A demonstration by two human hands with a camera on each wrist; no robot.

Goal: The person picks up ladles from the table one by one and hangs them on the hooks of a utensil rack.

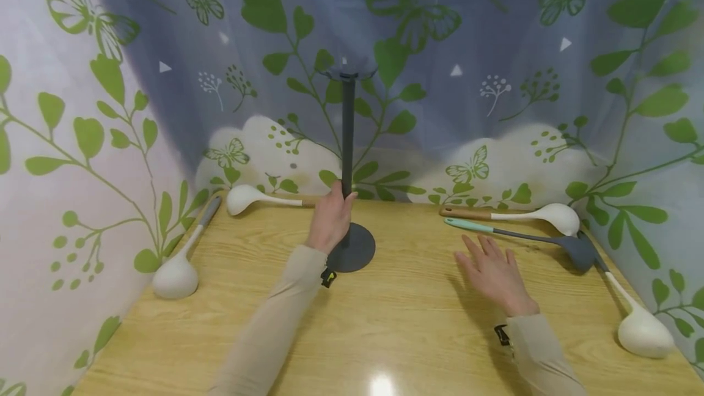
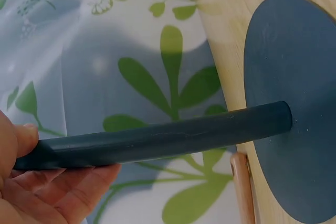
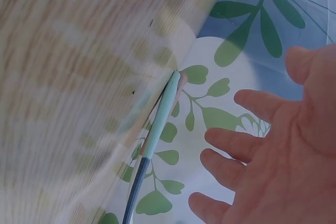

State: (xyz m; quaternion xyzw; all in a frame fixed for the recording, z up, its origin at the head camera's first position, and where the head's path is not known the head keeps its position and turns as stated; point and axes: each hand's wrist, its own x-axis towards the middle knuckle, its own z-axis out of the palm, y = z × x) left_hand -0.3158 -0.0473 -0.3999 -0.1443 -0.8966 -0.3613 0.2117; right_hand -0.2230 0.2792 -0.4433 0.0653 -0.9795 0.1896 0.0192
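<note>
Head camera looking down shows my left hand (image 1: 330, 216) wrapped round the lower part of the pole of a dark grey utensil stand (image 1: 348, 139), fingers curled about the shaft just above its round base. The stand rests upright on the wooden table (image 1: 385, 322), near the back edge and a little left of centre, and nothing hangs from its top. From the left wrist view the same pole (image 2: 168, 140) runs from my palm down to the flat disc of the base, with my thumb on top of it and my fingers underneath.

My right hand (image 1: 495, 274) is spread flat with straight fingers, low over the table, holding nothing. Just beyond its fingertips lies a grey slotted spatula with a mint-green handle (image 1: 517, 236), and touching or almost touching that, farther back, a white ladle with a wooden handle (image 1: 517, 214). The right wrist view shows the mint handle tip (image 3: 160, 124) close to my open fingers (image 3: 231, 150), not touching them.

Other utensils lie loose on the table: a white spoon with a grey handle (image 1: 181, 261) at the left edge, a white ladle (image 1: 258, 198) at the back left, and another white spoon (image 1: 638, 322) at the right edge. I can read no writing on any of them.
</note>
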